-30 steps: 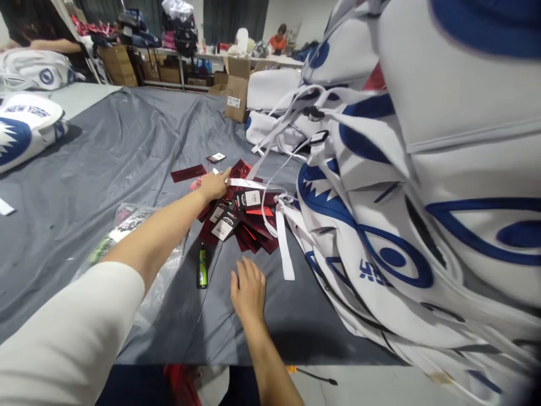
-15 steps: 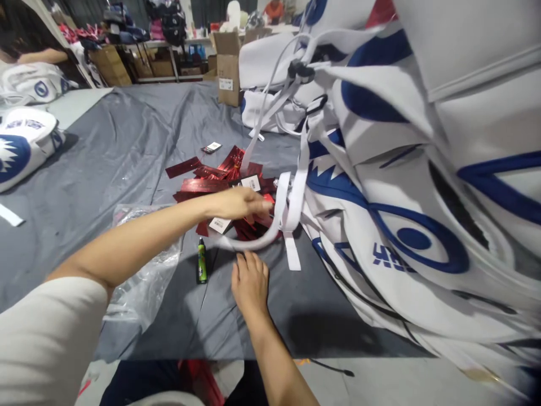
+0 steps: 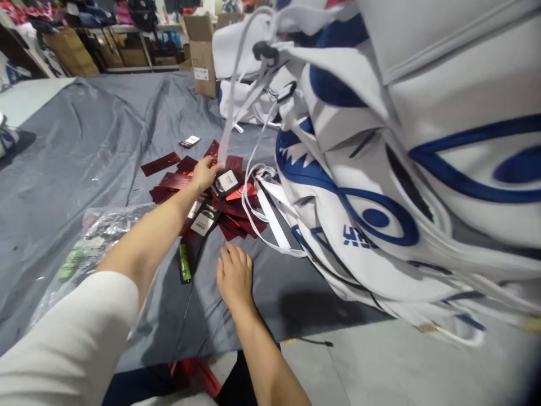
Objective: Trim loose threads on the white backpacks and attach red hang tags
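Left hand [image 3: 205, 172]: fingers closed on a red hang tag in the red tag pile [image 3: 203, 194], frame centre.
Right hand [image 3: 234, 276]: flat, fingers spread, on the grey worktop cloth [image 3: 84, 146].
Lighter [image 3: 185, 262]: just left of the right hand.
White bags [image 3: 380, 169]: frame right.

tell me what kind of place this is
Probably a bag packing or finishing workshop: a heap of white-and-blue printed bags, a pile of glossy red hang tags on a grey cloth-covered table, brown cardboard cartons behind.

Two bare hands, left hand [image 3: 205, 172] and right hand [image 3: 234, 275]; one small green cylindrical lighter [image 3: 185, 262]; one brown cardboard box [image 3: 202, 52]; one crumpled clear plastic bag [image 3: 91, 239]; red foil hang tags [image 3: 177, 180] too many and overlapped to count.
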Tool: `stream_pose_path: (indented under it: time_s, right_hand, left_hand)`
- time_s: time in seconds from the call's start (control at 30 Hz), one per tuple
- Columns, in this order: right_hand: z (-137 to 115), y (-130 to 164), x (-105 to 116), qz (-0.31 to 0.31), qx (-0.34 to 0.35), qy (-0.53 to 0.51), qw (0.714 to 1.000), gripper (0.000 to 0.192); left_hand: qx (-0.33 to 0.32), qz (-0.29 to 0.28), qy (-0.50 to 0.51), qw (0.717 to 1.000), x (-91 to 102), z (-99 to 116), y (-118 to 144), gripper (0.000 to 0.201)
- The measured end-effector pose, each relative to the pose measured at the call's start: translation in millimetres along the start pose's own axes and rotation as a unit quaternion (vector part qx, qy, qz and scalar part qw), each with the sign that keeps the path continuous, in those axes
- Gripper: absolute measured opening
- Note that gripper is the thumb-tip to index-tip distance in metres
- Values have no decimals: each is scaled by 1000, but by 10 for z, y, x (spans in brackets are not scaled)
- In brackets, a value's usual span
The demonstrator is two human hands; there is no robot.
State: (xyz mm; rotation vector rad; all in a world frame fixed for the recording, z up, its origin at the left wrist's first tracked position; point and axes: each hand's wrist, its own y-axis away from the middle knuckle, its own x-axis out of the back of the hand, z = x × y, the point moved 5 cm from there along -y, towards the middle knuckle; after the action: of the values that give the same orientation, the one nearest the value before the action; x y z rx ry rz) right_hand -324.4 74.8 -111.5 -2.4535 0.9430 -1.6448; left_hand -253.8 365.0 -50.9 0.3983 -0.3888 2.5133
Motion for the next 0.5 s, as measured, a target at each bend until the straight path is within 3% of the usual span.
stream_pose_path:
  time_s: [0.17, 0.27, 0.4, 0.43, 0.5]
  right_hand:
    - [3, -97, -14, -25, -32, 25, 999, 25]
    - [-8, -39, 76, -35, -43, 28, 998, 23]
    - [-343, 398, 186, 53, -38, -3, 998, 29]
    - [-503, 526, 148, 56, -3, -15, 998, 29]
    - [-863, 734, -25, 5, 79, -25, 997, 33]
  left_hand:
    - [8, -10, 31, 999, 513, -11, 659, 16]
    - [16, -29, 20, 999, 713, 68, 955, 16]
    - [-1, -60, -37, 998, 699, 269, 1318, 11]
    - [-4, -76, -45, 996, 657, 295, 1384, 11]
    - [-9, -114, -58, 992, 556, 322, 1500, 12]
